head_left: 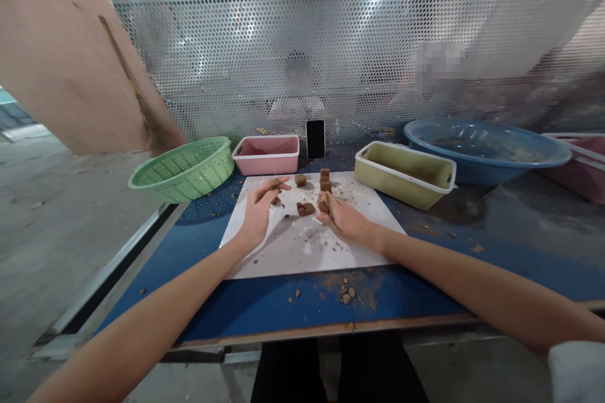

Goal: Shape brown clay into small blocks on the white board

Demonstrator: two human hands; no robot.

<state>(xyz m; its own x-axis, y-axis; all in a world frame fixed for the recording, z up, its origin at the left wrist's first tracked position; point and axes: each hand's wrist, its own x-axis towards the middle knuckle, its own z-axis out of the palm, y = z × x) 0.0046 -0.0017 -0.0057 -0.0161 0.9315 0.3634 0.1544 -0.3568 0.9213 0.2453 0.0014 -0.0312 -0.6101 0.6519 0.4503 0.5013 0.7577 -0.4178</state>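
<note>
A white sheet [293, 252] lies on the blue table, scattered with brown crumbs. Over its left part is my left hand [262, 204], fingers apart and pointing right, with a small brown piece just beneath the fingertips. My right hand [343, 217] is closed round a brown clay lump [323, 203] right of the sheet's middle. Between the hands rests an uneven brown clay piece [305, 208]. Farther back sit a brown block [300, 181] and a small stack of brown blocks [325, 176], the latter just beyond my right hand.
Behind the sheet stand a green basket [189, 173], a pink bin [267, 164], an upright phone [316, 140], an olive bin [406, 179] and a blue basin [482, 160]. A perforated metal panel [265, 44] rises behind. Small stones [348, 294] lie near the front edge.
</note>
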